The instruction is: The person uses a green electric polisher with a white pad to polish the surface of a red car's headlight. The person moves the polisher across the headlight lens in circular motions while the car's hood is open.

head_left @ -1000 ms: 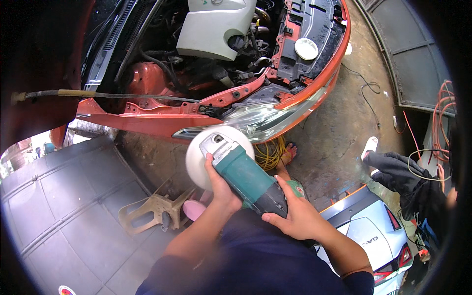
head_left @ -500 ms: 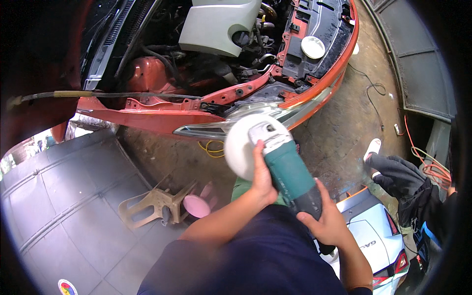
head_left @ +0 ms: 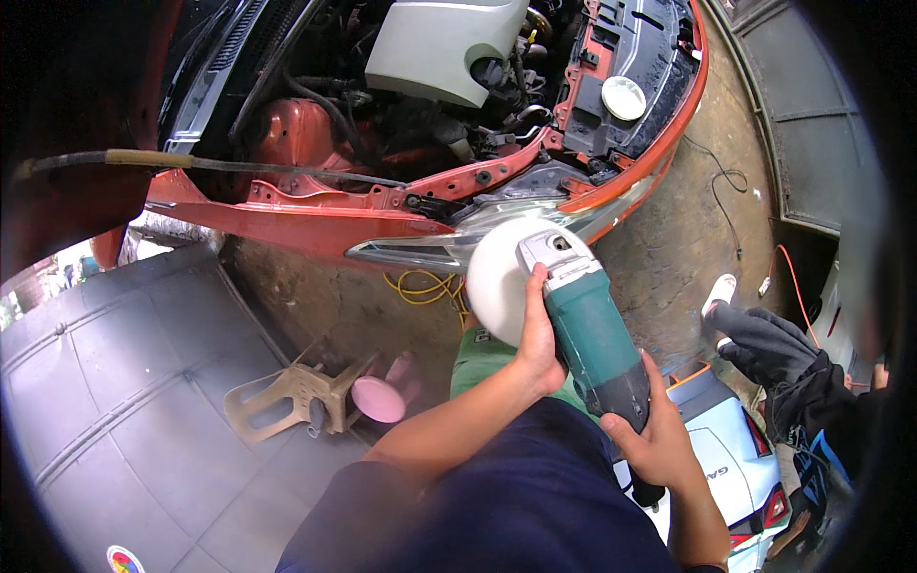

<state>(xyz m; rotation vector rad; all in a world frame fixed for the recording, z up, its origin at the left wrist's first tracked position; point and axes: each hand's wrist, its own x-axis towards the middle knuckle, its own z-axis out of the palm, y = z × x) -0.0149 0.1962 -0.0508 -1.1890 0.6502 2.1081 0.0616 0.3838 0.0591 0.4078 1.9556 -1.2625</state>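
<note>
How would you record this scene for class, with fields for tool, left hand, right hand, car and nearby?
tool: green and black, with white round pad
left hand: holding it near the metal head
right hand: holding its black rear end
car: red, pale engine cover exposed
nearby: yellow cable, another person's leg

The car (head_left: 296,222) lies beyond the polisher (head_left: 594,327); stool (head_left: 315,384) left.

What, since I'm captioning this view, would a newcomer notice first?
Probably the teal power tool with its round white pad, held mid-picture in the left hand and right hand. Next comes the red car across the top, its pale grey engine cover bared. Another person's dark-trousered legs show at right.
</note>
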